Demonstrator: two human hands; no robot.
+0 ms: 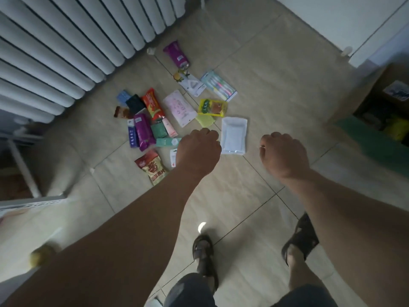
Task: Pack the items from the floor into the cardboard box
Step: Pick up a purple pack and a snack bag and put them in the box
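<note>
left hand: fist, above packets
right hand: fist, holding nothing
white pouch: floor, between hands
cardboard box: far right

Setting: a room in a home. The floor was laid with glossy beige ceramic tiles; a white ribbed column radiator stood along one wall. Small household packets lay scattered on the floor, among them a blister pack of toothbrushes.
</note>
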